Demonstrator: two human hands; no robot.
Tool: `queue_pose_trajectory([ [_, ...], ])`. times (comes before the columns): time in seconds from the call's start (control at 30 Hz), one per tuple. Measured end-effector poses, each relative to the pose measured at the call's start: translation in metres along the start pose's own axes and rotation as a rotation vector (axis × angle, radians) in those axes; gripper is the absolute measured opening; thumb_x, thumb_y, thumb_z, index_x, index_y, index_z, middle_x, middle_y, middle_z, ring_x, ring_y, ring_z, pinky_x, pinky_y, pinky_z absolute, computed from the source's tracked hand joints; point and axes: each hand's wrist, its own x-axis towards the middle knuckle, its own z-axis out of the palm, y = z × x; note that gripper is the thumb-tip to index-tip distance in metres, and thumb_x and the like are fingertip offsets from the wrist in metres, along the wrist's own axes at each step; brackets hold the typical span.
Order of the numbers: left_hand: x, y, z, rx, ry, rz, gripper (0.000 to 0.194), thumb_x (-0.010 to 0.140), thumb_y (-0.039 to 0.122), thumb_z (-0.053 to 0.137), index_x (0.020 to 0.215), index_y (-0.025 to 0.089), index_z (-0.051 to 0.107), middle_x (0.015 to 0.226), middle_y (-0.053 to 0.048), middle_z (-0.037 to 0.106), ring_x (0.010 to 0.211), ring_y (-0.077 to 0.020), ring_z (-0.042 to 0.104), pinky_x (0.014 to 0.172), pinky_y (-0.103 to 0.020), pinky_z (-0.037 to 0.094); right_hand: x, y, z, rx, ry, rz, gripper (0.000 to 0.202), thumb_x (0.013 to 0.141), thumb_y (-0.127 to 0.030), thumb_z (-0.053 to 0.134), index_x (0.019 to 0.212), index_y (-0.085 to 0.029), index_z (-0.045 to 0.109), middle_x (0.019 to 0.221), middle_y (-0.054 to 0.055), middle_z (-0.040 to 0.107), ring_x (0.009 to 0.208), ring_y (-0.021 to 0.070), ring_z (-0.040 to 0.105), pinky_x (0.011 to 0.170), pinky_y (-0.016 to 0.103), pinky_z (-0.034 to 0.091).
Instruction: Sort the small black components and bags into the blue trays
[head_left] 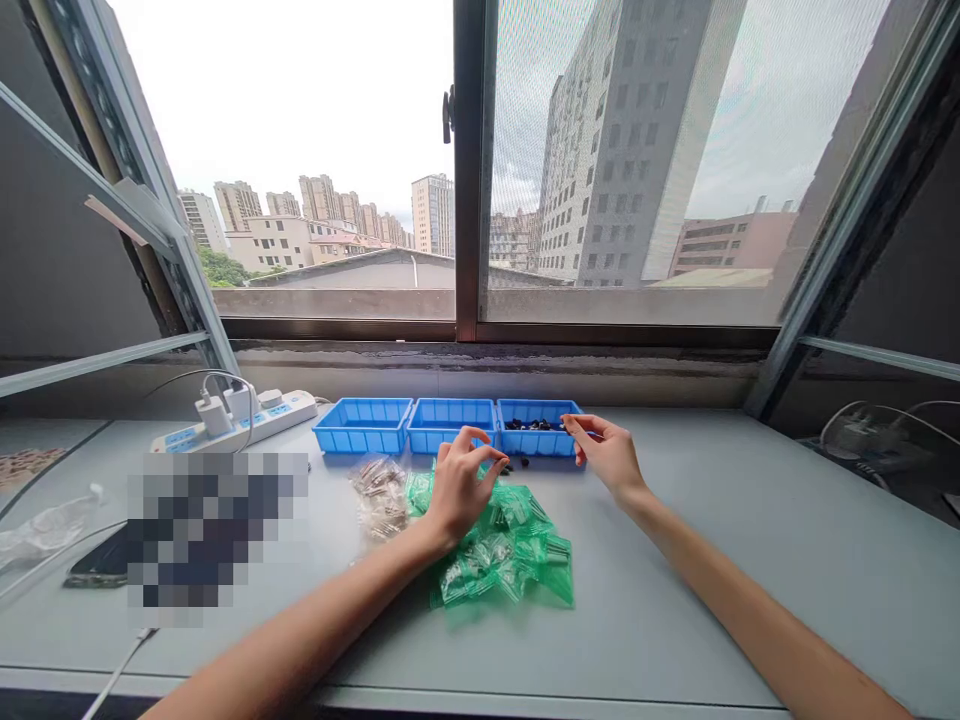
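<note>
My left hand (463,488) is above a heap of green clear plastic bags (517,560), its thumb and forefinger pinched together; what they hold, if anything, is too small to make out. Over the right end of the rightmost blue tray (536,440), my right hand (604,450) is also closed in a pinch, and its contents cannot be made out. Small black pieces (532,425) lie in that tray. A few more black pieces (524,462) rest on the table just in front of it. Left of the green heap is a clear bag of brownish thin pieces (381,495).
Two more blue trays, the left (364,428) and middle (442,428), stand in the row. Behind left lies a white power strip (289,410) with plugs and cables. A dark phone-like object (97,562) sits beside a blurred patch. The window (469,180) rises behind the table.
</note>
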Motion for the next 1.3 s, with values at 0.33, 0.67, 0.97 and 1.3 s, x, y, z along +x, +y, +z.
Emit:
queue_pose_trajectory([
  [0.33,0.000,0.003,-0.001,0.005,-0.030,-0.020,0.003,0.076,0.026,0.071,0.073,0.024,0.070,0.104,-0.001,0.056,0.083,-0.0157,0.055,0.081,-0.033,0.041,-0.004,-0.007,-0.001,-0.188,-0.159,-0.182,0.041,0.072,-0.053,0.059,0.099,-0.023,0.070,0.090,0.006,0.070,0.071,0.0203,0.063,0.046,0.028,0.048],
  [0.67,0.000,0.002,0.002,0.027,-0.078,0.023,0.006,0.079,0.024,0.067,0.075,0.024,0.071,0.103,-0.001,0.059,0.083,-0.0159,0.055,0.079,-0.033,0.040,-0.021,0.004,0.010,-0.696,-0.528,-0.415,0.023,0.082,-0.029,0.052,0.098,-0.027,0.069,0.103,0.003,0.068,0.098,0.0228,0.057,0.076,0.036,0.048],
  [0.97,-0.002,-0.003,0.003,0.021,-0.037,0.073,0.005,0.074,0.025,0.072,0.070,0.022,0.070,0.101,-0.002,0.057,0.084,-0.0168,0.056,0.079,-0.033,0.041,-0.025,-0.011,0.010,-0.814,-0.494,-0.268,0.013,0.078,-0.028,0.058,0.086,-0.026,0.069,0.084,0.000,0.069,0.083,0.0192,0.058,0.067,0.029,0.044],
  [1.3,-0.001,-0.001,0.001,0.027,-0.056,0.084,0.012,0.075,0.032,0.071,0.071,0.022,0.069,0.103,-0.003,0.057,0.084,-0.0173,0.056,0.079,-0.034,0.042,-0.024,-0.007,0.011,-0.844,-0.487,-0.248,0.019,0.080,-0.031,0.054,0.087,-0.027,0.070,0.090,0.000,0.068,0.080,0.0183,0.056,0.067,0.029,0.042],
])
